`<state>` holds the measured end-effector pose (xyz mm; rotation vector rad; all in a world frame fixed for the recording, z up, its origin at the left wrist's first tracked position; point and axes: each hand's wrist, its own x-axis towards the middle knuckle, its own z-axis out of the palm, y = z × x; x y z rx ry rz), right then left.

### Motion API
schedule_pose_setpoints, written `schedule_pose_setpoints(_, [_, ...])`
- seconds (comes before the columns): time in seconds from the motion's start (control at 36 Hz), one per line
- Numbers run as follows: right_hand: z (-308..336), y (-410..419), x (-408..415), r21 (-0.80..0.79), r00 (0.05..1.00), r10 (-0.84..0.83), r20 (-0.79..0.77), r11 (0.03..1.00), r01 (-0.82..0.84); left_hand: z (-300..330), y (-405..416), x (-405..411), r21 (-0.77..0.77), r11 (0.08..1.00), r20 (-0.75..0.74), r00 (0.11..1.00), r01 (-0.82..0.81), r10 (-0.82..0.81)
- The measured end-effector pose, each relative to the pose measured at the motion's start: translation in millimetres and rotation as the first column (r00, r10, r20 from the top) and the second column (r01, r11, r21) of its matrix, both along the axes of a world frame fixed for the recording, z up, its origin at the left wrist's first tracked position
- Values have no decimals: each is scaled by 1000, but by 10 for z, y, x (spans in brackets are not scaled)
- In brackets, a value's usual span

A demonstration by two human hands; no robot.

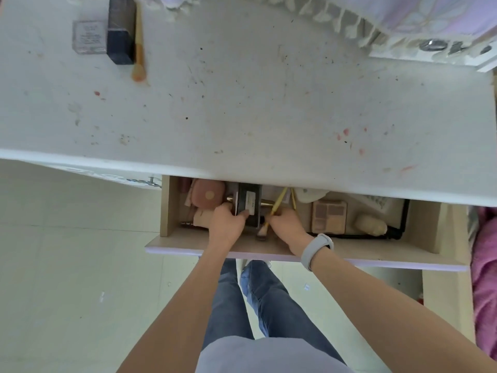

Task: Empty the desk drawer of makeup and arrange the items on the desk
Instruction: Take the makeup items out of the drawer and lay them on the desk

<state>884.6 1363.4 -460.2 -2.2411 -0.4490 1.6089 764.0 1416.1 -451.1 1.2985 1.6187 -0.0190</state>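
The desk drawer [269, 251] stands pulled open below the white desk [242, 103]. My left hand [227, 224] grips a dark box with a white label [248, 203] inside the drawer. To its right, my right hand [286, 224] pinches a yellow-handled makeup brush [277, 204] whose bristles point toward the drawer front. Around them in the drawer lie a pink round-cornered case [208, 196], an eyeshadow palette [328, 215] and a cream bottle [371, 224]. At the desk's back left lie a clear box [88, 36], a dark long box [121, 30] and an orange brush [139, 49].
A frilled cloth [349, 20] and a white tray edge [430, 55] occupy the desk's back right. A pink fabric [484, 278] hangs at the right edge. The drawer's right part holds a white object with dark marks [376, 203]. My legs stand below the drawer on the pale floor.
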Motion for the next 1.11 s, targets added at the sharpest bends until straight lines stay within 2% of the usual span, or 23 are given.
schedule_pose_setpoints(0.06, [115,-41,21,42,998,62,-29,997,-60,111,17,-86,-109,992,76,995,-61,70])
schedule_pose_setpoints(0.14, [297,-119,103,57,969,247,3,967,-247,262,86,-284,-287,954,109,987,-83,119])
schedule_pose_setpoints(0.25, [605,-134,256,70,883,470,6,881,-469,529,216,-576,-361,928,194,981,90,-20])
schedule_pose_setpoints(0.33, [885,-78,398,116,780,625,-24,777,-619,760,339,-741,-361,898,231,957,251,-175])
schedule_pose_setpoints(0.39, [1042,-13,491,163,736,674,-59,734,-659,895,443,-830,-340,884,257,936,321,-241])
schedule_pose_setpoints(0.44, [1154,65,579,192,754,648,-111,758,-623,991,544,-898,-307,892,310,921,332,-236])
schedule_pose_setpoints(0.5, [1212,158,628,250,818,555,-148,822,-512,1049,643,-934,-270,920,386,908,283,-166])
schedule_pose_setpoints(0.58, [1223,394,611,349,919,384,-94,877,-331,1058,804,-859,-201,974,488,873,104,7])
schedule_pose_setpoints(0.67, [1148,727,499,358,979,204,11,913,-195,1009,1019,-700,-156,981,544,820,-113,181])
schedule_pose_setpoints(0.75, [1047,1048,366,333,970,203,135,913,-238,948,1263,-537,-67,971,500,835,-229,231])
schedule_pose_setpoints(0.83, [1007,1323,229,336,930,266,254,877,-343,875,1509,-398,19,967,439,872,-253,219])
schedule_pose_setpoints(0.92, [926,1589,100,344,889,287,356,845,-410,817,1734,-297,117,969,398,904,-219,156])
schedule_pose_setpoints(0.97, [854,1755,33,359,872,285,398,826,-434,789,1877,-249,254,952,315,945,-170,85])
schedule_pose_setpoints(1.03, [804,1927,-33,375,858,261,443,815,-442,773,2028,-212,377,916,206,977,-133,57])
schedule_pose_setpoints(1.11, [806,2185,-116,397,858,176,483,830,-393,740,2239,-174,478,872,163,986,-111,36])
